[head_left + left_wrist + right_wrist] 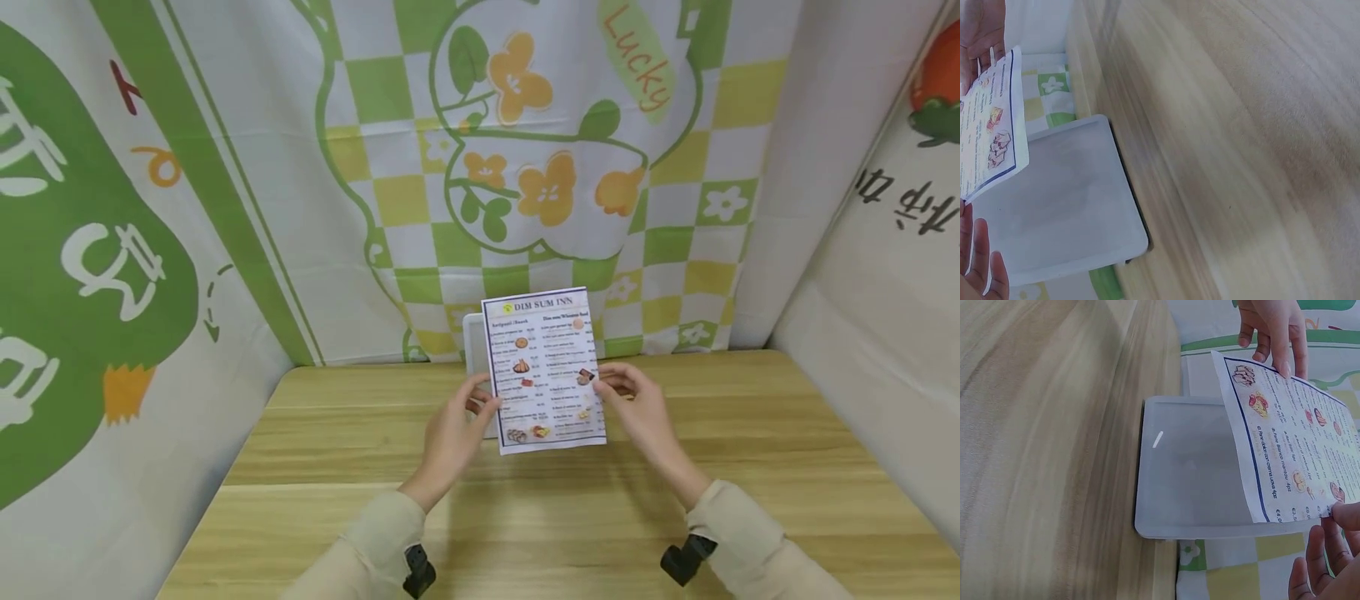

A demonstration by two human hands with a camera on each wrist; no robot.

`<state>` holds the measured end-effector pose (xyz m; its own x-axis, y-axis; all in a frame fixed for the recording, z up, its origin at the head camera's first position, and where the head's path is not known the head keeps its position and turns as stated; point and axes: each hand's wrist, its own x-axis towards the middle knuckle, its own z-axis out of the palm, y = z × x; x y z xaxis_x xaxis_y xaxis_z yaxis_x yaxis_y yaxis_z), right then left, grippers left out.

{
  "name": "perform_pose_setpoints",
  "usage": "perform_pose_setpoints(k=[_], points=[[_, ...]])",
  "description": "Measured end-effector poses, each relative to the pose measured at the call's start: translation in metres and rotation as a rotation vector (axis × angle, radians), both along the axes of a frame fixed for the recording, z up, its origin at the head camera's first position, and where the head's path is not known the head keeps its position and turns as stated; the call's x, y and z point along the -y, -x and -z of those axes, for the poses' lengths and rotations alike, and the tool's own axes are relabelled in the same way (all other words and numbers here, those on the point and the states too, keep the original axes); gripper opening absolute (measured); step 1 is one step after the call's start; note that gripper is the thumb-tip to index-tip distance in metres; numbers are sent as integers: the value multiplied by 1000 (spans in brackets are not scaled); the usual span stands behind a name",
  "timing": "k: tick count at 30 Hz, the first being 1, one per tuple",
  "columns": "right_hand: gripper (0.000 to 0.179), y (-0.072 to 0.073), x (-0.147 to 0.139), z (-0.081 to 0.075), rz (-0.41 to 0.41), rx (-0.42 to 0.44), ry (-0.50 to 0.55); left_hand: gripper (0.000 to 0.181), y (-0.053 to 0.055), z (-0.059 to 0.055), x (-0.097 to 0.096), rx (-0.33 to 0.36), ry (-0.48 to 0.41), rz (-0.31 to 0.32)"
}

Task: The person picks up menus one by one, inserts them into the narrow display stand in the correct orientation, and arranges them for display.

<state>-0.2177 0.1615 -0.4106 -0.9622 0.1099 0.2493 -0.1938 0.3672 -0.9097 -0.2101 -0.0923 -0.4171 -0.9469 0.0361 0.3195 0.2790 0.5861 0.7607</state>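
Observation:
Held up between both hands is a paper menu (546,371) headed "DIM SUM INN", with small food pictures and a dark blue border. My left hand (453,429) pinches its left edge, and my right hand (637,408) pinches the right edge between thumb and fingers. Behind the sheet, a white-rimmed rectangular board (474,342) stands upright near the table's back edge, mostly hidden in the head view. Both wrist views show more of this grey-faced board (1191,469), with the menu (1297,444) in front of it and overlapping part of it.
The wooden table (337,433) carries the board at its back. A green and white checked cloth (525,167) with flowers hangs behind it. Printed cloths also hang on the left side (97,250) and the right side (885,292).

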Motion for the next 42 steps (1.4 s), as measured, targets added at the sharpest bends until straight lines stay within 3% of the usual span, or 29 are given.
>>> perform_pose_setpoints(k=[6, 11, 20, 36, 42], points=[[26, 7, 0, -9, -15, -23, -25, 33, 7, -12, 2, -35, 22, 3], [25, 11, 2, -19, -24, -43, -40, 33, 12, -22, 4, -26, 37, -19], [27, 20, 5, -32, -30, -65, -95, 34, 25, -32, 5, -92, 83, -24], [33, 43, 12, -58, -55, -88, -136, 41, 48, -54, 12, -101, 155, -42], [32, 52, 15, -67, -75, -124, -130, 39, 57, -61, 14, -155, 160, -53]])
